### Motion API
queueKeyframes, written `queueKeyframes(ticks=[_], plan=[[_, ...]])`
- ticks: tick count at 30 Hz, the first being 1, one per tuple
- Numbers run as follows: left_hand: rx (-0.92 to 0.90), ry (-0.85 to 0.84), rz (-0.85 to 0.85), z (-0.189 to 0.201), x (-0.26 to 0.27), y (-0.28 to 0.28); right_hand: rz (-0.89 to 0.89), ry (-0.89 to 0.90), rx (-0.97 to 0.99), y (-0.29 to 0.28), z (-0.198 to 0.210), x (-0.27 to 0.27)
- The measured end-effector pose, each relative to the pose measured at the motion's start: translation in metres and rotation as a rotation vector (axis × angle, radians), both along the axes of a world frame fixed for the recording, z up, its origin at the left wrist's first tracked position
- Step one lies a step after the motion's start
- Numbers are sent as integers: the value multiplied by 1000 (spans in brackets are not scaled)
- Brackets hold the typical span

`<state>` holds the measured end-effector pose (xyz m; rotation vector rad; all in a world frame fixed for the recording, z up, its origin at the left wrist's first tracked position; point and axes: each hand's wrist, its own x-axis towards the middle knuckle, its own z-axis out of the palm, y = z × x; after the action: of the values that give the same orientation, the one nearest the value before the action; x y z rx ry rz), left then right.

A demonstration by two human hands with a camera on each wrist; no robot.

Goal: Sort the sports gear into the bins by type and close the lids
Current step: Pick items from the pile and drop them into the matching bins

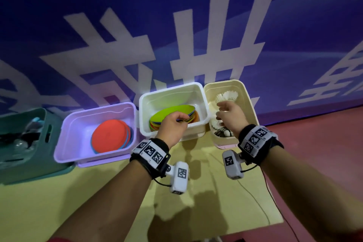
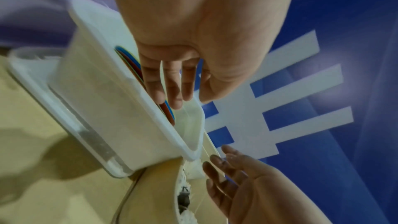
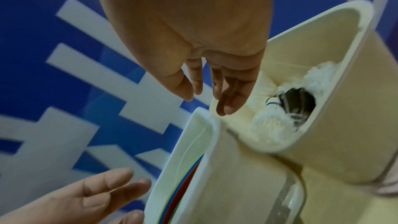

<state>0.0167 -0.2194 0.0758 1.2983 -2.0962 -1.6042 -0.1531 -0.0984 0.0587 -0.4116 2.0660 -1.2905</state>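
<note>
Three open bins stand in a row against a blue banner. My left hand hovers over the front of the white bin, just above its stack of coloured discs with a green one on top. The left wrist view shows the fingers hanging relaxed, holding nothing. My right hand hangs over the cream bin, which holds white shuttlecocks; its fingers are loose and empty. No lid covers any bin.
At the left a purple bin holds red discs. A green basket with dark and clear items stands at the far left. Lids lie beneath the bins, such as the purple one. A cable crosses the yellow floor.
</note>
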Motion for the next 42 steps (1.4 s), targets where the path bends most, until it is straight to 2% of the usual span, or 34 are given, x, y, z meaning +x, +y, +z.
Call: queueKeyframes(ticks=[5,11,19,24,32,42], plan=[[-64,55,79,17,106,-17,131,55,-112,-35,36,100],[-113,59,231,40,290,-42,328,52,-182,-82,64,270],[-152,23,570,59,555,-61,674,-18,-223,-154,69,511],[-188,-16,775,51,678,-54,878,-43,-193,-186,62,626],[-72,40,997,24,793,-65,1057,-79,-103,-243,46,740],[-90,-98,1037,8,871,-168,1105,-120,7,-349,26,822]])
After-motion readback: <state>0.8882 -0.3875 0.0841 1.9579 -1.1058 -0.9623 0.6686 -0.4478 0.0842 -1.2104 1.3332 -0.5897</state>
